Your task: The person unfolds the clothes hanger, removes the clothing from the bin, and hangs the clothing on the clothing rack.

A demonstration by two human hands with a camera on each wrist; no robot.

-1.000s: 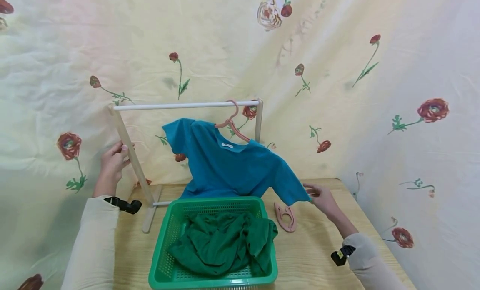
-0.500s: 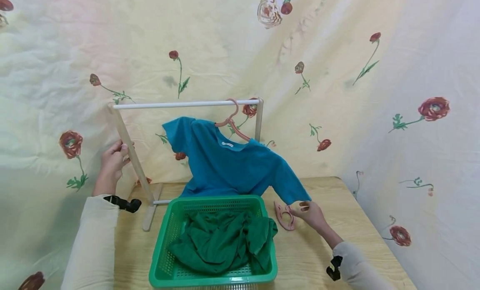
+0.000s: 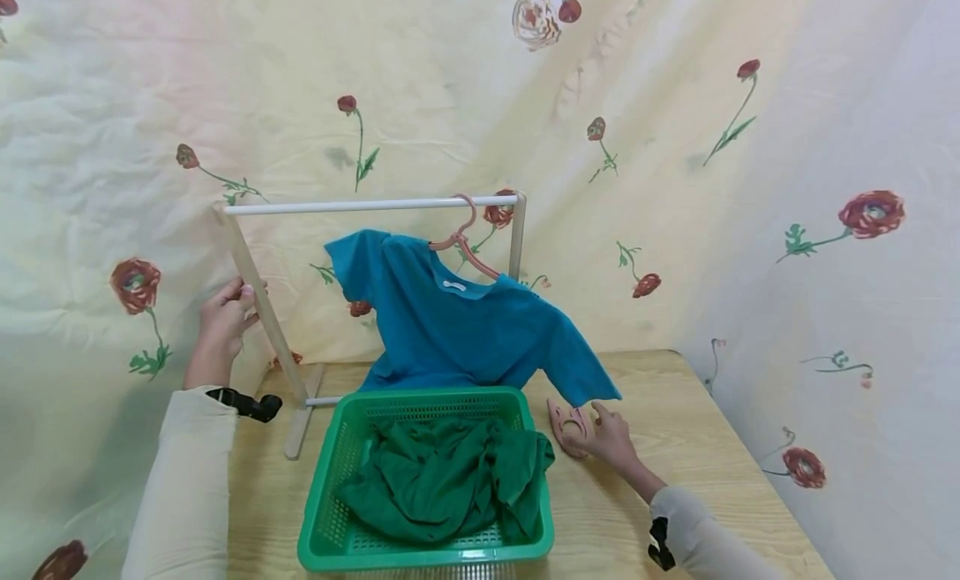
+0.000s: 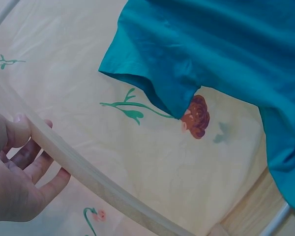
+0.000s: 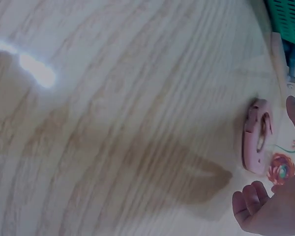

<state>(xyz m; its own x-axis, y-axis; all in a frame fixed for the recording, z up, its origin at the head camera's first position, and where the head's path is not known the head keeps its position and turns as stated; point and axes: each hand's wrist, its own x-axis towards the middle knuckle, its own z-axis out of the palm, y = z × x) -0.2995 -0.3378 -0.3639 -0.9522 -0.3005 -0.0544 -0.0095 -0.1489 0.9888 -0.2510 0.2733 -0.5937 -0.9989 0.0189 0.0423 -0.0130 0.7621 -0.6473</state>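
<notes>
- Nearest, on one wood-grain table (image 3: 697,447): one green basket (image 3: 313,505), holding one bunched heap of green cloth (image 3: 442,480) that laps over its right rim.
- Just right of the basket: one folded pink hanger (image 5: 251,152), lying on the table.
- At that hanger: right hand (image 3: 611,440), thumb and bent fingers well parted, nothing visibly gripped; touching the hanger or only over it, hard to tell from these angles.
- Step in hand, judging by the reach: fetching the folded hanger. Called for next, probably: closing thumb and fingers on it, then lifting it clear of the low sleeve above.
- Behind the basket: one blue T-shirt (image 3: 468,338), lopsided on a second pink hanger (image 3: 477,261), right-side sleeve lower.
- Farther, at left: left hand (image 3: 225,317), thumb and fingers curled around one of two uprights, steadying one clothes rack (image 3: 337,206) with one white rail.
- Farthest: flower-printed cloth (image 3: 450,88).
</notes>
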